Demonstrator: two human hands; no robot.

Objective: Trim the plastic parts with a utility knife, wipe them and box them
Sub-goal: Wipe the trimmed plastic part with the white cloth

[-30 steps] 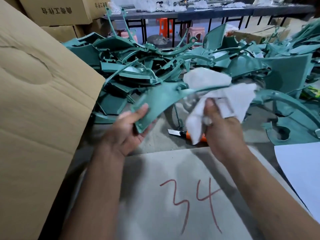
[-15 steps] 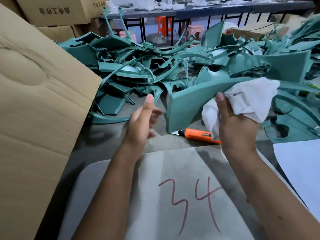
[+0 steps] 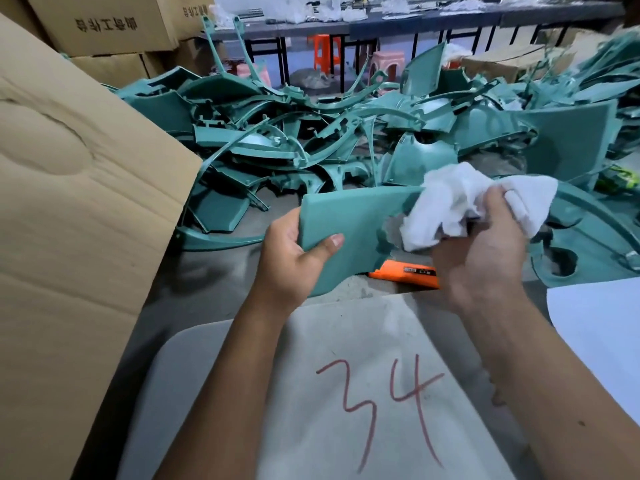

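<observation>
A teal plastic part [image 3: 349, 223] is held above the table in front of me. My left hand [image 3: 294, 258] grips its left end, thumb on the near face. My right hand [image 3: 485, 251] holds a crumpled white cloth [image 3: 453, 202] against the part's right end. An orange utility knife [image 3: 405, 271] lies on the table under the part, partly hidden by my right hand. A big heap of teal plastic parts [image 3: 311, 140] covers the table beyond.
A large cardboard box flap [image 3: 69, 202] rises at the left. A grey board marked 34 [image 3: 346, 393] lies nearest me. A white sheet [image 3: 602, 327] sits at the right. Stacked cartons [image 3: 104, 26] stand at the back left, stools and tables behind.
My left hand let go of the part for a moment and has taken hold of its left end again. The part was turned to show its flat face, and the cloth moved along its right end.
</observation>
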